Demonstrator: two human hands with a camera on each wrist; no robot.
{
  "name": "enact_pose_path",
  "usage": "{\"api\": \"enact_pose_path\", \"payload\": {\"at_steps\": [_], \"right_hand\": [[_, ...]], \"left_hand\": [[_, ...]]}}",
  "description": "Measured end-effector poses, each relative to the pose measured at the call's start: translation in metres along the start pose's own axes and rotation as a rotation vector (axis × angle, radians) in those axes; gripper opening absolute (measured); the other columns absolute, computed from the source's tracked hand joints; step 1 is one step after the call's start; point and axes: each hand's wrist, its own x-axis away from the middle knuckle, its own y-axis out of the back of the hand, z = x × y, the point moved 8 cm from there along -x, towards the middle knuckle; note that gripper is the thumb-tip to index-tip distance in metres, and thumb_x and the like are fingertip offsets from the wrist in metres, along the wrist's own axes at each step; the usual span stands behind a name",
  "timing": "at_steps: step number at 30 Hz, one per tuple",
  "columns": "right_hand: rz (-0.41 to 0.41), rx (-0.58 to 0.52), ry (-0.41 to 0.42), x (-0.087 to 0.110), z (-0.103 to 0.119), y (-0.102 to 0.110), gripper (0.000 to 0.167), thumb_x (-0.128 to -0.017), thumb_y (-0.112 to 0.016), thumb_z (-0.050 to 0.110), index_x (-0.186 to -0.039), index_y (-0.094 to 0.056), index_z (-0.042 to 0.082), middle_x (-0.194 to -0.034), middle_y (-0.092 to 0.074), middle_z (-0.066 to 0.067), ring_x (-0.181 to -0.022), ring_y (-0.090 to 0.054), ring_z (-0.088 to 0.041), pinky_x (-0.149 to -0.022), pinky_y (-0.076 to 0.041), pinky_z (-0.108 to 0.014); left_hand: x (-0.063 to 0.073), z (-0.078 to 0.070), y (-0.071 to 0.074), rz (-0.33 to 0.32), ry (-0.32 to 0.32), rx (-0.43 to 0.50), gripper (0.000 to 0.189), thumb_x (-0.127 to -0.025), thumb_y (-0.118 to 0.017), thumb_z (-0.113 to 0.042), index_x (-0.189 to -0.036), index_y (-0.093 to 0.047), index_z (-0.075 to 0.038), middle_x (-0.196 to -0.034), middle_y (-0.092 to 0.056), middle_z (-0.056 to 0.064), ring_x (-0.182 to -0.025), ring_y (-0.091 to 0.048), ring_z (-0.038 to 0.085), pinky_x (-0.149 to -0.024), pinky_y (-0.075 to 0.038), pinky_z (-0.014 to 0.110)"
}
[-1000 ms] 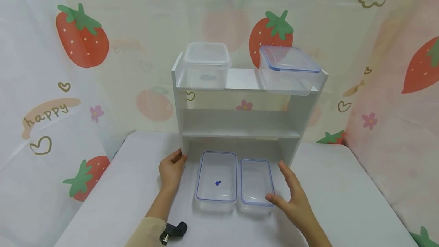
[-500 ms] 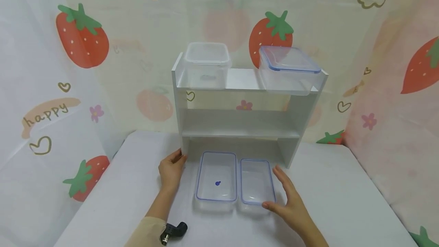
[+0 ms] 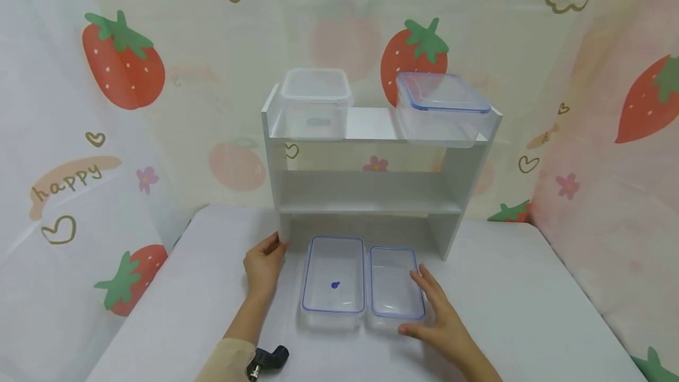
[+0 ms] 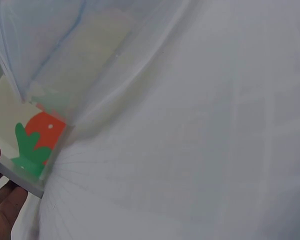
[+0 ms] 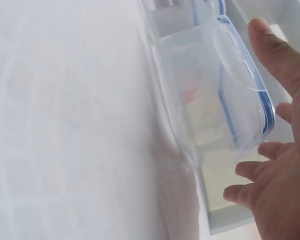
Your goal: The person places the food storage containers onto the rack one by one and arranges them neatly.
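Observation:
A white three-tier shelf unit (image 3: 366, 192) stands on the table. My left hand (image 3: 262, 267) pinches the bottom front of its left side panel; in the left wrist view the thumb and fingers lie on either side of the panel edge (image 4: 21, 181). Two clear lidded food containers with blue seals lie in front of the bottom tier, a larger one (image 3: 334, 270) at left and a smaller one (image 3: 395, 282) at right. My right hand (image 3: 440, 320) is spread at the smaller container's near right corner. The right wrist view shows its thumb and fingers apart around the container's (image 5: 190, 95) end.
On the top tier sit two more clear containers, one with a whitish lid (image 3: 316, 105) at left and one with a blue-sealed lid (image 3: 442, 108) at right. A black angled piece (image 3: 270, 358) sits at the left sleeve. Strawberry-printed cloth (image 3: 185, 105) hangs behind the white table.
My right hand has moved left and nearer to me along the smaller container, its fingers now overlapping the lid's right edge. The left hand stays on the panel; the head view has shifted slightly.

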Motion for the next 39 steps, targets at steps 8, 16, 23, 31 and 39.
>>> {"api": "enact_pose_path", "payload": {"at_steps": [8,16,23,31,39], "right_hand": [[0.026,0.034,-0.004,-0.001,-0.008,-0.009,0.108,-0.069,-0.095,0.032,-0.159,-0.036,0.021,-0.171,-0.013,-0.016,-0.153,-0.015,-0.051,-0.115,-0.021,-0.076],[0.038,0.03,0.003,0.0,-0.009,-0.015,0.108,-0.068,-0.096,0.03,-0.158,-0.039,0.016,-0.171,-0.008,-0.021,-0.152,-0.011,-0.055,-0.115,-0.02,-0.076],[0.048,0.045,0.018,0.002,-0.013,-0.02,0.108,-0.068,-0.095,0.034,-0.158,-0.037,0.02,-0.171,0.0,-0.023,-0.15,-0.007,-0.06,-0.11,-0.022,-0.08],[0.039,0.053,-0.004,0.002,-0.019,-0.023,0.107,-0.07,-0.094,0.033,-0.159,-0.036,0.021,-0.171,0.002,-0.023,-0.15,-0.007,-0.06,-0.111,-0.021,-0.079],[0.011,0.07,-0.011,0.001,-0.018,-0.021,0.101,-0.072,-0.092,0.036,-0.158,-0.04,0.02,-0.17,-0.004,-0.024,-0.15,-0.01,-0.059,-0.112,-0.022,-0.078]], "left_hand": [[-0.001,0.0,0.0,-0.005,-0.009,0.009,0.038,-0.091,-0.079,-0.015,-0.125,-0.071,-0.002,-0.117,-0.074,0.018,-0.108,-0.073,0.032,-0.077,-0.059,0.013],[-0.002,-0.001,0.001,-0.002,-0.005,0.002,0.036,-0.091,-0.079,-0.013,-0.125,-0.071,-0.003,-0.119,-0.074,0.018,-0.108,-0.073,0.032,-0.075,-0.057,0.01],[0.0,-0.002,0.001,-0.003,-0.015,-0.015,0.037,-0.091,-0.079,-0.016,-0.125,-0.072,-0.003,-0.117,-0.075,0.017,-0.107,-0.073,0.03,-0.076,-0.057,0.01],[0.001,0.0,0.001,0.003,-0.004,-0.02,0.037,-0.091,-0.079,-0.016,-0.125,-0.072,-0.004,-0.119,-0.074,0.017,-0.108,-0.073,0.029,-0.077,-0.057,0.01],[0.001,-0.002,0.0,0.001,-0.017,0.002,0.037,-0.091,-0.079,-0.016,-0.125,-0.071,-0.002,-0.12,-0.073,0.018,-0.11,-0.072,0.03,-0.078,-0.056,0.008]]}}
